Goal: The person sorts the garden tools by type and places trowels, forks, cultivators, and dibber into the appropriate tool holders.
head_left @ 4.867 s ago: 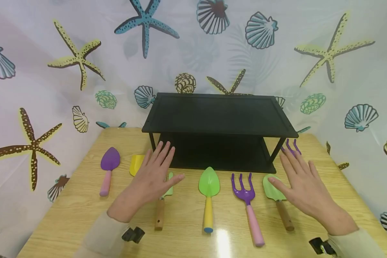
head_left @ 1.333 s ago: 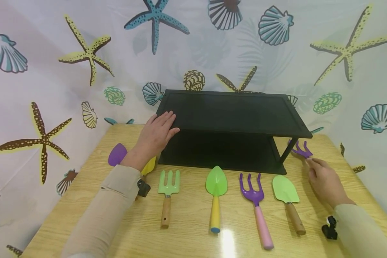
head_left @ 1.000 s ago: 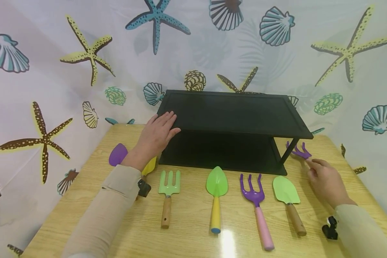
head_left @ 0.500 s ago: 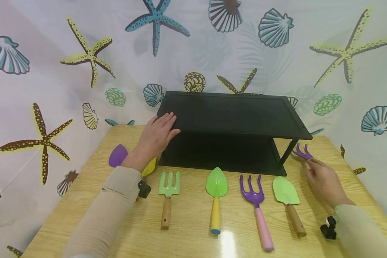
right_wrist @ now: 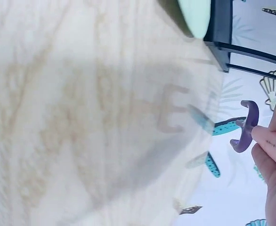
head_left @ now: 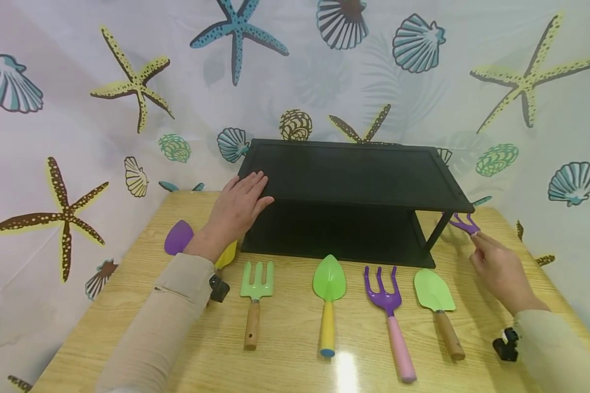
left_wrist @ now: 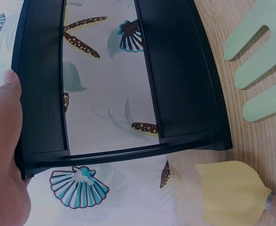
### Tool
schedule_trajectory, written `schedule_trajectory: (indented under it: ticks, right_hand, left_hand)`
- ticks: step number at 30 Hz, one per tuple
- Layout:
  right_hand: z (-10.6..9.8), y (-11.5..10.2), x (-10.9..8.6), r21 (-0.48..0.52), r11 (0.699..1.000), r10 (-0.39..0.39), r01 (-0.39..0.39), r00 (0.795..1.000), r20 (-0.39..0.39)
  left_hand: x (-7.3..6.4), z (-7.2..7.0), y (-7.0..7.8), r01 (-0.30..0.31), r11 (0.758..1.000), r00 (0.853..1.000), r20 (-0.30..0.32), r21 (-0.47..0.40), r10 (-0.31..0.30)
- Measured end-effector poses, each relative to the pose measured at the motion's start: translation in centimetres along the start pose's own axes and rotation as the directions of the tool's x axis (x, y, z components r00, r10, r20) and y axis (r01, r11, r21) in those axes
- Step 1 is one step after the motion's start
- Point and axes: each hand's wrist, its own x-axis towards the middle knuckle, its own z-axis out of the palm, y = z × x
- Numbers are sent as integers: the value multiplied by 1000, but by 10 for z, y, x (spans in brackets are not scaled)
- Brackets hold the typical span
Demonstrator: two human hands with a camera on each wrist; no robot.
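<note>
My left hand (head_left: 236,210) rests on the left end of a black two-tier shelf (head_left: 354,173), its fingers lying flat over the top board. In the left wrist view that hand shows beside the shelf's edge (left_wrist: 39,84). My right hand (head_left: 501,273) pinches the pink handle of a small purple hand fork (head_left: 467,224) to the right of the shelf. In the right wrist view the fork's curved prongs (right_wrist: 250,126) point away from the fingers, and its shadow falls on the table apart from it. Most of its handle is hidden in the hand.
Garden tools lie in front of the shelf: a pale green fork (head_left: 257,284), a green trowel (head_left: 330,278), a larger purple fork (head_left: 384,299) and a pale green trowel (head_left: 434,290). A purple trowel (head_left: 179,238) and a yellow shovel (head_left: 228,255) are partly behind my left arm.
Both hands were spread over the table at first. The left hand has moved onto the shelf; the right hand has gripped the small purple fork and just lifted it slightly. The other tools stay put.
</note>
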Motion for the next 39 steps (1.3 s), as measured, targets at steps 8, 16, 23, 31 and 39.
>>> schedule_trajectory:
  ticks: [8, 16, 23, 31, 39]
  right_hand:
    - [-16, -6, 7, 5, 1000, 3, -3, 1000, -11]
    - [-30, -9, 17, -1, 1000, -2, 2, 1000, -29]
    - [-42, -11, 27, -10, 1000, -22, 21, 997, -79]
    - [-55, -15, 41, -15, 997, -72, 70, 984, -165]
    - [-66, -29, 58, -10, 995, -97, 97, 979, -179]
  left_hand:
    - [0, 1, 0, -5, 1000, 1000, -24, -10, 4]
    - [0, 2, 0, -1, 1000, 1000, -21, -9, 1]
    - [0, 2, -1, -3, 1000, 1000, -29, -13, 3]
    - [-1, 2, -2, -8, 1000, 999, -38, -24, 7]
    - [-1, 2, -1, -8, 999, 999, -36, -34, 7]
